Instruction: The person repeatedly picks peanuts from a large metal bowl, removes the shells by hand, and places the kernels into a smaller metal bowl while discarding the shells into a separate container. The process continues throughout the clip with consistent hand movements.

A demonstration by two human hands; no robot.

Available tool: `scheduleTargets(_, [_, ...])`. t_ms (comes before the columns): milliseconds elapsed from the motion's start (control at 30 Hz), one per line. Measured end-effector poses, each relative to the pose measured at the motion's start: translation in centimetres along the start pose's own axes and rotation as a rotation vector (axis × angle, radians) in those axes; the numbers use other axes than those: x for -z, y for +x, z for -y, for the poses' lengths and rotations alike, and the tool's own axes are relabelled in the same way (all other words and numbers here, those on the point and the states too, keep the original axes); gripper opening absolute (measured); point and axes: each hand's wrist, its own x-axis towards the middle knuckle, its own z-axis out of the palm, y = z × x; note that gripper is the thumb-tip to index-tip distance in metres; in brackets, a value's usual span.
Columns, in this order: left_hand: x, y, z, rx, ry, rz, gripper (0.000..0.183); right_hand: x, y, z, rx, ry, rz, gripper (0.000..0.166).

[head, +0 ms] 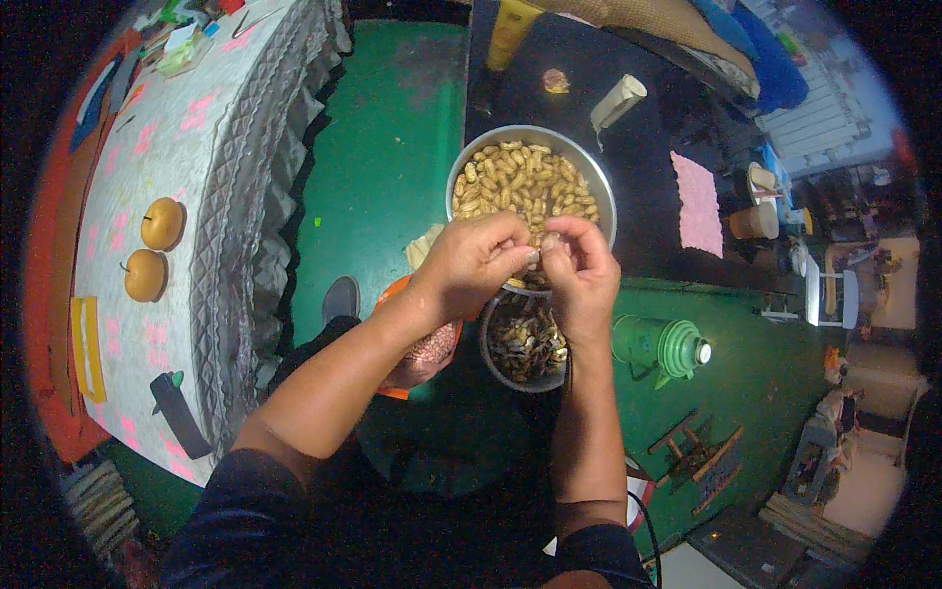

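Observation:
A round metal bowl (603,174) full of peanuts in their shells (519,177) stands before me on the dark surface. Over its near edge my left hand (482,258) and my right hand (581,269) meet, fingertips nearly touching. Both pinch a small peanut (541,241) between thumbs and forefingers; the fingers hide most of it. Below my hands is a second, smaller metal bowl (489,361) with empty shells (526,342), partly covered by my right wrist. Under my left forearm shows a pinkish patterned thing (430,357) with an orange edge.
Left, a cloth-covered table (132,221) holds two round brown fruits (163,223) and a black object (180,416). A green thermos flask (662,347) is right of my right forearm, near a wooden stool (695,456). A toilet paper roll (620,101) and pink cloth (698,204) lie beyond.

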Motion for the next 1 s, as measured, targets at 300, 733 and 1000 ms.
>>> scheduleTargets(300, [-0.6, -0.3, 1.5, -0.216, 0.248, -0.085, 0.018, -1.3, 0.0, -0.4, -0.067, 0.163, 0.007, 0.022])
scheduleTargets(733, [-1.1, -0.8, 1.3, -0.425, 0.522, -0.132, 0.017, -1.5, 0.2, -2.7, -0.071, 0.198, -0.01, 0.029])
scheduleTargets(1000, [-0.8, -0.4, 0.4, 0.128, -0.458, 0.026, 0.024, -1.0, -0.1, 0.2, -0.096, 0.149, 0.012, 0.021])
